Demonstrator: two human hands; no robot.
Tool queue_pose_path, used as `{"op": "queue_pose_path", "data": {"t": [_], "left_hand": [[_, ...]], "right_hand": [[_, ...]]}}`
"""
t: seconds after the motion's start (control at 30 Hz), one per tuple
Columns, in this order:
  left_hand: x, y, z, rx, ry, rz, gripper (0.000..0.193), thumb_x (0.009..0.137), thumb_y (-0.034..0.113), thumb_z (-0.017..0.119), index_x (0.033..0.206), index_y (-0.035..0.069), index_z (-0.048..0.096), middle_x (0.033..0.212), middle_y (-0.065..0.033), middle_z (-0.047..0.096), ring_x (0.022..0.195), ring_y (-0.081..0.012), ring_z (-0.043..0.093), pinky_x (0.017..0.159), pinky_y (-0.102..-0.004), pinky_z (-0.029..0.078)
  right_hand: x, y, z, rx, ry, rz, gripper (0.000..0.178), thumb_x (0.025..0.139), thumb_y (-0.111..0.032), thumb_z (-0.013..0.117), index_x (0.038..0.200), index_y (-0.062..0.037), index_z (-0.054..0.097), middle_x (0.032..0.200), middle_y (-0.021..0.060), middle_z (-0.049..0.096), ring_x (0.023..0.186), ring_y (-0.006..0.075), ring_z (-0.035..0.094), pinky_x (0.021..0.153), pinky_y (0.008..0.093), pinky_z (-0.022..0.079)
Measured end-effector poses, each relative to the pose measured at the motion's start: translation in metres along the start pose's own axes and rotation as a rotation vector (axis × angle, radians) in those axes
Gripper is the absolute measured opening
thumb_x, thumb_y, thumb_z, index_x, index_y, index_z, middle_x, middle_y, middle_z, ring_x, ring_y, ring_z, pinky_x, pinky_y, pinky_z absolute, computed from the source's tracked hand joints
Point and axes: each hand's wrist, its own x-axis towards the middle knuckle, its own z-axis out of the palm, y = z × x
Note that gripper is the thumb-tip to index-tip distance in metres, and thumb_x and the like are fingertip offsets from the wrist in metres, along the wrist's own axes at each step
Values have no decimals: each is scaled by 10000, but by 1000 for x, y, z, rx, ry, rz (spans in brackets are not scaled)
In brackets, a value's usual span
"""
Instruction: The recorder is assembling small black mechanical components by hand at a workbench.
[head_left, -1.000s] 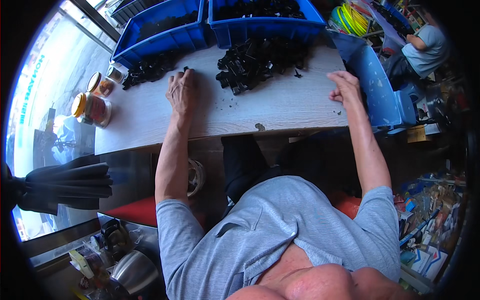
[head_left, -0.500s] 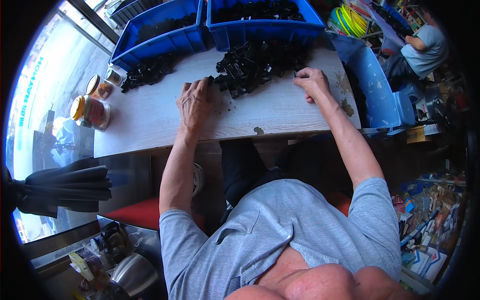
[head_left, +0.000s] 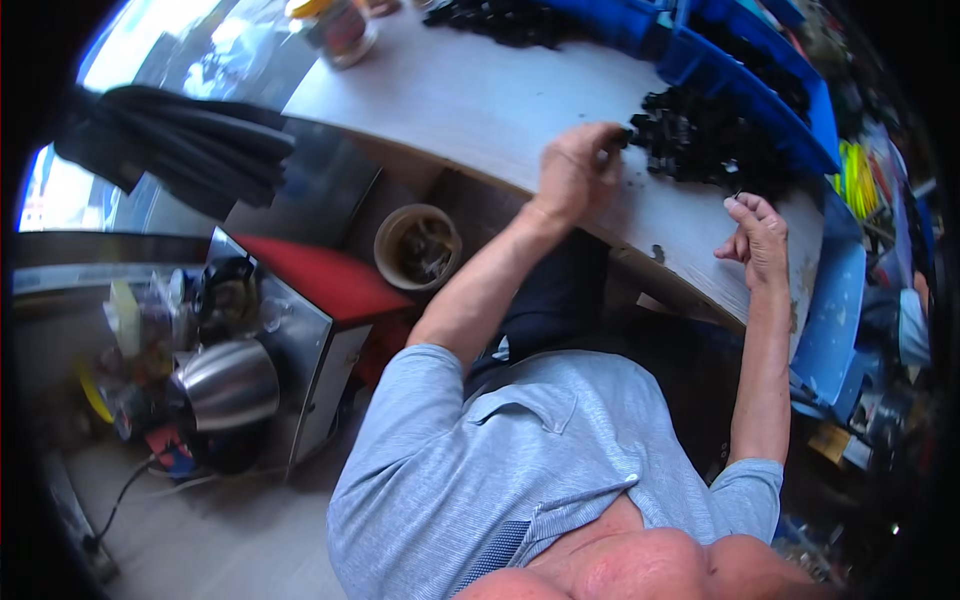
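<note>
At the near edge of a heap of black plastic parts [head_left: 700, 135] on the pale table, my left hand [head_left: 575, 175] is closed, slightly blurred. A small black plastic part [head_left: 622, 138] shows at its fingertips, close beside the heap. My right hand [head_left: 760, 240] is over the table at the heap's right end, thumb and forefinger pinched together. A thin dark piece [head_left: 738, 196] shows at those fingertips; its shape is too small to make out. The other fingers of that hand are curled.
Blue bins [head_left: 745, 85] with black parts line the table's [head_left: 440, 90] far side. More black parts [head_left: 500, 22] and a jar [head_left: 345, 35] lie farther left. A bucket [head_left: 418, 248] stands below the table, near a red-topped cabinet [head_left: 320, 275] and a metal kettle [head_left: 228, 385].
My view has swung left, so the table now appears tilted and farther right, and the bucket and kettle show more fully. Both hands stay beside the heap, still closed.
</note>
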Motion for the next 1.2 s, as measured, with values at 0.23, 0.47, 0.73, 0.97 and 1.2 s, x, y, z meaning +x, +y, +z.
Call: {"op": "queue_pose_path", "data": {"t": [0.23,0.47,0.73,0.97,1.2], "left_hand": [[-23,39,-5,431,-269,15,259,913,73,605,1165,108,649,1049,-101,686,1032,-292,633,938,-407,483],[-25,47,-2,364,-197,-21,410,924,200,701,1294,81,574,1350,-123,522,1187,-282,552,987,-444,457],[-22,31,3,351,-91,223,281,808,34,701,1085,76,683,958,-108,718,882,-315,647,791,-416,510],[-22,33,5,419,-113,243,265,839,68,702,1102,89,686,952,-93,720,880,-300,644,792,-411,510],[-23,33,5,451,-103,254,250,835,57,703,1084,79,708,949,-100,734,878,-298,664,797,-399,533]], "right_hand": [[2,-78,127,-14,-378,-316,413,885,-223,779,1192,23,654,595,11,587,467,91,588,507,255,562],[-18,-80,196,-52,-475,-160,458,865,-275,823,1179,20,670,608,14,631,525,86,640,542,228,546],[17,-41,15,187,80,-103,302,849,-192,805,1087,-46,686,554,-5,540,471,128,605,549,368,623],[24,4,-79,20,531,172,295,859,-186,773,1124,-98,678,555,0,484,472,136,560,489,340,585],[42,4,-72,-320,333,49,540,798,-50,685,1325,-164,652,713,78,629,484,134,567,428,308,540]]}}
